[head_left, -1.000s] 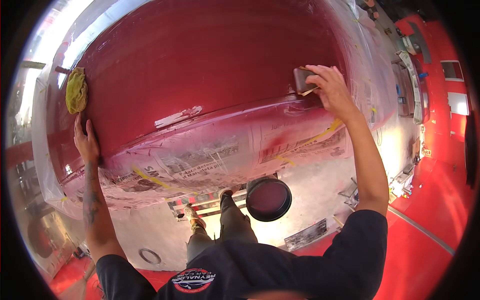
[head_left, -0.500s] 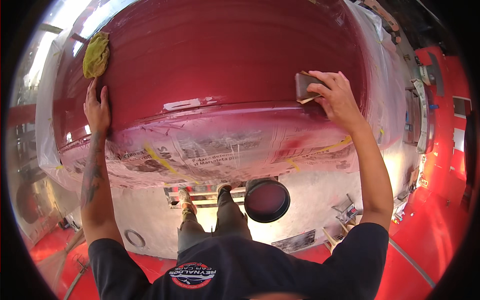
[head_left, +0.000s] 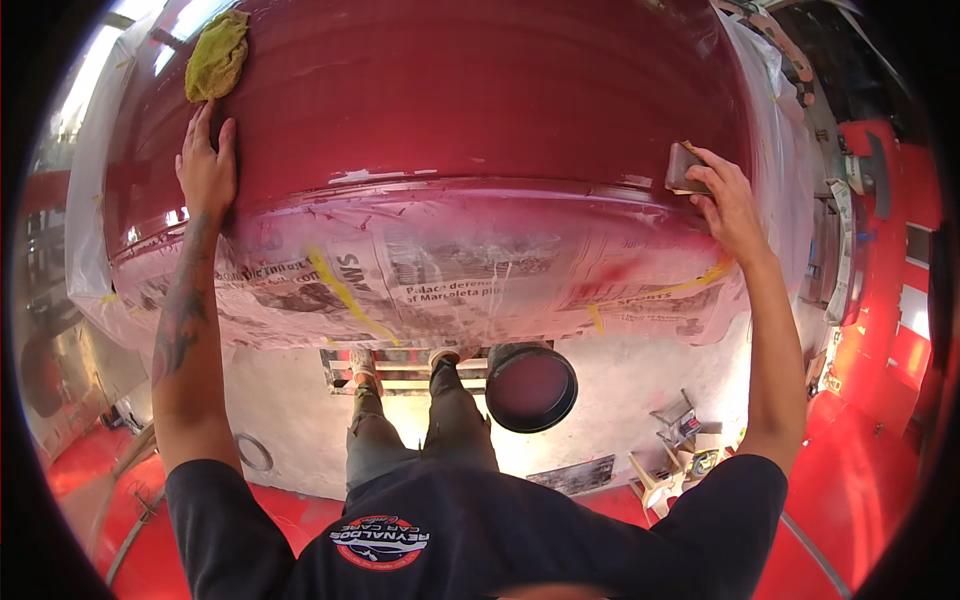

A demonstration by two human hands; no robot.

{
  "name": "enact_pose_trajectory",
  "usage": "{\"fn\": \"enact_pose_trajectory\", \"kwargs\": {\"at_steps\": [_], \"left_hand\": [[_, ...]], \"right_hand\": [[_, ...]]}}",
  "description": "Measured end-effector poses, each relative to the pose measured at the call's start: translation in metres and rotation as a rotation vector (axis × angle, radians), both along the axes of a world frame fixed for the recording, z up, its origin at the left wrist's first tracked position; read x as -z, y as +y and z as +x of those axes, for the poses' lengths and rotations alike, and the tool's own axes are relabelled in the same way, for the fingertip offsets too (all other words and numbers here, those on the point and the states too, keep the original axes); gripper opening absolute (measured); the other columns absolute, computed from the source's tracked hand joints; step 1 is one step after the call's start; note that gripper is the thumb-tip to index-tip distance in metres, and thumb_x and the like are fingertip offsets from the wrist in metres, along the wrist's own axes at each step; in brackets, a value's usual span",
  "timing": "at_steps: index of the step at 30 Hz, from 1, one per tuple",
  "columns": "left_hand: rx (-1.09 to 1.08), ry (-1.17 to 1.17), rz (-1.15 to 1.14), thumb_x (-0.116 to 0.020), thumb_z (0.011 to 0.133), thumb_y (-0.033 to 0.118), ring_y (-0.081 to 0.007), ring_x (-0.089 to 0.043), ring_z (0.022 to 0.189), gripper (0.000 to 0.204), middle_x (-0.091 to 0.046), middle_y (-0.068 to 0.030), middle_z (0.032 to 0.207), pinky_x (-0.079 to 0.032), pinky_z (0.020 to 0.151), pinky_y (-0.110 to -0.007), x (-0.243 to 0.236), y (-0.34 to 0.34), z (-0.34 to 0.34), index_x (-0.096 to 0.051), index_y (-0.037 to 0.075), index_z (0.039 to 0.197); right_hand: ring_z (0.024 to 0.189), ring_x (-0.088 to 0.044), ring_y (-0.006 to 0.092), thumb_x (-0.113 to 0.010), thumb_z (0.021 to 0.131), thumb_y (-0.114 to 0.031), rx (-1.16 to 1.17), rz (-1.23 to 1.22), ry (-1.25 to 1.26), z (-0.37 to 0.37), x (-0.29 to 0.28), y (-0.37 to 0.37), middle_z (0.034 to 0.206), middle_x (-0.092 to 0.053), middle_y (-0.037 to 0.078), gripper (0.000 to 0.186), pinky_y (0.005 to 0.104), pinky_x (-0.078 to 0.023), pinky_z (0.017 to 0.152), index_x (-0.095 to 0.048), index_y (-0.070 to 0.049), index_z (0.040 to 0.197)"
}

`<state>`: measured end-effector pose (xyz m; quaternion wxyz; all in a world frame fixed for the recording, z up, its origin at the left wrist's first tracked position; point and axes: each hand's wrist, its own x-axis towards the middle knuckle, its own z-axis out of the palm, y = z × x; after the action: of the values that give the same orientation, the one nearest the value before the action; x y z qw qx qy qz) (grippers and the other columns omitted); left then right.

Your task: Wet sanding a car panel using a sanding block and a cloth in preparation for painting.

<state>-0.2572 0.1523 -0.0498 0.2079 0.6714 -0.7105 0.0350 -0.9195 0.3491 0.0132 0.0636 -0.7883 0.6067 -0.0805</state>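
A glossy dark red vehicle panel (head_left: 450, 100) spreads in front of me, wet in places along its near edge. Near its right end, my right hand (head_left: 735, 208) grips a grey sanding block (head_left: 683, 168) wrapped in tan-edged sandpaper, held against the surface. On the left side, my left hand (head_left: 208, 165) rests flat with its fingers stretched out and holds nothing. Just beyond its fingertips lies a crumpled yellow-green cloth (head_left: 217, 58), at or almost at contact with them. The face of the block against the panel is hidden.
Newspaper masking (head_left: 450, 270) with yellow tape hangs below the panel's near edge. Clear plastic sheeting (head_left: 785, 150) covers the right side. A black bucket (head_left: 573, 390) stands beside my feet, which are on a slatted wooden platform (head_left: 400, 386). A small stool (head_left: 688, 425) sits at the lower right.
My right hand has slid the sanding block to the right along the panel, toward its right end. The whole view has shifted slightly; my left hand and the cloth keep about the same places on the panel.
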Motion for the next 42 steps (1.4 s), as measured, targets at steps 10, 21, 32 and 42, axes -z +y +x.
{"fn": "enact_pose_trajectory", "kwargs": {"at_steps": [10,21,32,42], "left_hand": [[-0.004,0.014,0.026,-0.046,0.104,0.047,-0.0275,-0.037,0.149,0.057,-0.044,-0.0086,0.158,-0.022,0.12,-0.06,0.002,0.004,0.008,-0.043,0.021,0.154],[-0.033,-0.039,-0.057,-0.046,0.104,0.043,-0.028,-0.04,0.146,0.053,-0.047,-0.0076,0.155,-0.025,0.118,-0.061,-0.007,0.01,-0.012,-0.046,0.02,0.151],[-0.056,0.109,-0.04,-0.046,0.102,0.031,-0.0303,-0.038,0.147,0.052,-0.048,-0.0149,0.153,-0.024,0.12,-0.059,-0.028,0.022,-0.022,-0.045,0.006,0.148],[0.329,0.777,-0.4,-0.063,0.092,0.016,-0.0426,-0.043,0.138,0.055,-0.044,-0.0234,0.149,-0.029,0.116,-0.058,-0.038,0.07,0.03,-0.05,0.012,0.146]], "right_hand": [[0.119,-0.054,0.0298,-0.074,0.081,-0.008,-0.336,-0.143,-0.025,0.15,-0.004,-0.048,0.14,-0.058,0.001,0.037,0.0467,-0.043,0.101,-0.067,-0.018,0.116],[0.114,-0.054,0.0285,-0.075,0.082,-0.012,-0.355,-0.196,-0.177,0.232,0.004,-0.073,0.136,-0.061,0.002,0.035,0.0437,-0.044,0.096,-0.073,-0.021,0.115],[0.12,-0.053,0.0347,-0.072,0.086,-0.005,-0.267,-0.117,-0.14,0.212,0.0,-0.06,0.141,-0.059,0.01,0.029,0.0448,-0.043,0.105,-0.073,-0.01,0.114],[0.119,-0.052,0.0346,-0.071,0.086,-0.006,-0.442,-0.171,-0.079,0.438,0.001,-0.115,0.143,-0.058,0.01,0.03,0.0445,-0.042,0.105,-0.073,-0.011,0.116]]}}
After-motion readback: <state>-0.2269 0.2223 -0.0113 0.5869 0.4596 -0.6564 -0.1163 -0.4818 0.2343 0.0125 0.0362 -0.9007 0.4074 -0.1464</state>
